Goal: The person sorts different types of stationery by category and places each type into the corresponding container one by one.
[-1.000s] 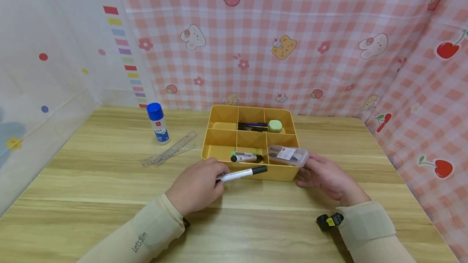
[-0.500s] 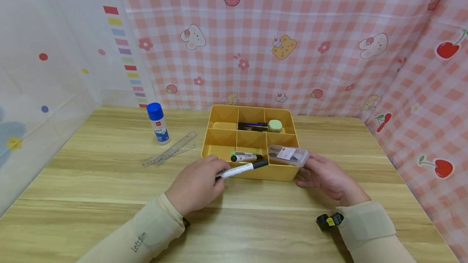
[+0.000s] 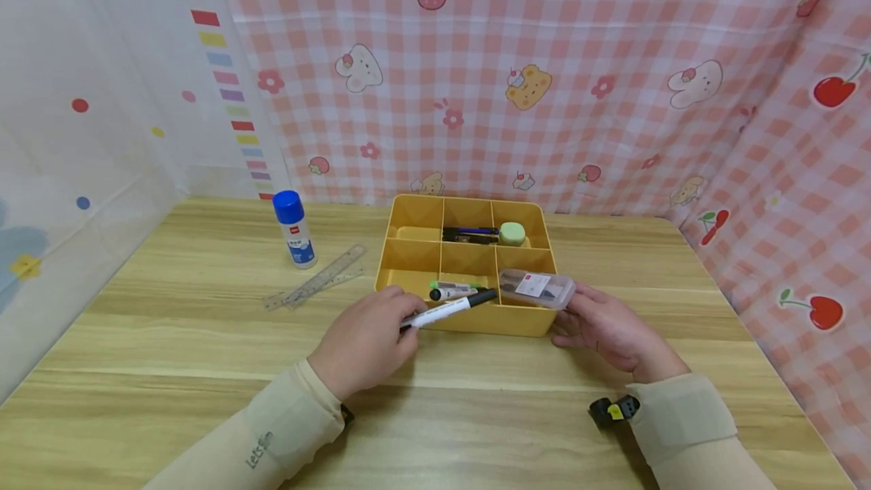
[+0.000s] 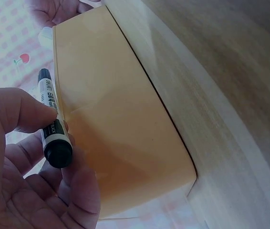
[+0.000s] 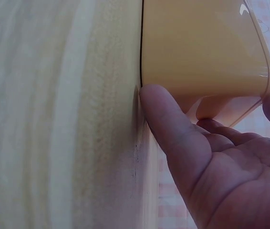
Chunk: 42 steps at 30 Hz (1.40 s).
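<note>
My left hand [image 3: 367, 339] pinches a black-capped white marker [image 3: 445, 312] between thumb and fingers, as the left wrist view also shows. The marker slants up over the front wall of a yellow divided organizer box [image 3: 503, 321], its far end near the front middle compartment. A second marker [image 3: 445, 294] and a green-ended pen lie in that compartment. At the box's front right corner, my right hand [image 3: 612, 331] touches the outside; in the right wrist view its thumb [image 5: 166, 112] rests by the bottom edge, with other fingers along the side.
A clear plastic case [image 3: 537, 288] with a label leans over the front right compartment's rim. Dark pens [image 3: 469, 236] and a pale green round-cornered item [image 3: 512, 234] sit in the back compartments. Left of the box are a blue-capped glue bottle [image 3: 296, 231] and clear rulers [image 3: 327, 276].
The marker in my left hand has tilted up, and its capped far end has risen to the box's front rim. My right hand and the box have not visibly moved.
</note>
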Available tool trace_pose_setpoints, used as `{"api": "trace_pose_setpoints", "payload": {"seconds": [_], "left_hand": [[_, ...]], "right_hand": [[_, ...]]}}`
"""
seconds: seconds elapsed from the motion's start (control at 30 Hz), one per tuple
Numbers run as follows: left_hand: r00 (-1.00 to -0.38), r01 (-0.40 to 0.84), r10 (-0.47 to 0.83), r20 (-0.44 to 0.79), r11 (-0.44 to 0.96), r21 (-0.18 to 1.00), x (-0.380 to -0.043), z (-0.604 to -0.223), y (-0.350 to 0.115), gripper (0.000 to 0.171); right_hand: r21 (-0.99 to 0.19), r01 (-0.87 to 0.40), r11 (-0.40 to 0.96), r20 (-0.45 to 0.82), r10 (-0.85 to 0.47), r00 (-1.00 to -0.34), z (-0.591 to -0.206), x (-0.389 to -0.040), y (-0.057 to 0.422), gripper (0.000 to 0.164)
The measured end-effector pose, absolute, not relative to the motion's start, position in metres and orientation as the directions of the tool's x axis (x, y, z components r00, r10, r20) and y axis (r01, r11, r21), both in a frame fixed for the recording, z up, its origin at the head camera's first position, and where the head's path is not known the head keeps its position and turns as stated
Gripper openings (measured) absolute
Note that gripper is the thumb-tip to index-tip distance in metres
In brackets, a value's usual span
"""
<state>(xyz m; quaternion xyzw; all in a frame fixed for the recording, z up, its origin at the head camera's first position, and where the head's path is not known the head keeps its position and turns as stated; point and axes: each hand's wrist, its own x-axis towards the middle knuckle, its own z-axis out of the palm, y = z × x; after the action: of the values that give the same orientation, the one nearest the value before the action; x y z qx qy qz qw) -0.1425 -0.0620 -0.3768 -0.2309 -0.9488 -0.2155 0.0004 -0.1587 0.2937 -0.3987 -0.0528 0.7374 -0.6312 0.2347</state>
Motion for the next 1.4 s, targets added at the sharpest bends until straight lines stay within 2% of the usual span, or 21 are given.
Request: {"api": "trace_pose_setpoints", "payload": {"seconds": [0.83,1.4], "left_hand": [[-0.892,0.445,0.433,0.129,0.789,0.425,-0.1433,-0.3783,-0.0633,0.029],[-0.869,0.495,0.437,0.233,0.750,0.440,-0.1428,-0.3756,-0.0631,0.028]], "right_hand": [[-0.954,0.232,0.189,-0.288,-0.367,-0.885,-0.3975,-0.1579,0.2934,0.072],[-0.955,0.230,0.189,-0.286,-0.368,-0.885,-0.3996,-0.1585,0.2947,0.073]]}}
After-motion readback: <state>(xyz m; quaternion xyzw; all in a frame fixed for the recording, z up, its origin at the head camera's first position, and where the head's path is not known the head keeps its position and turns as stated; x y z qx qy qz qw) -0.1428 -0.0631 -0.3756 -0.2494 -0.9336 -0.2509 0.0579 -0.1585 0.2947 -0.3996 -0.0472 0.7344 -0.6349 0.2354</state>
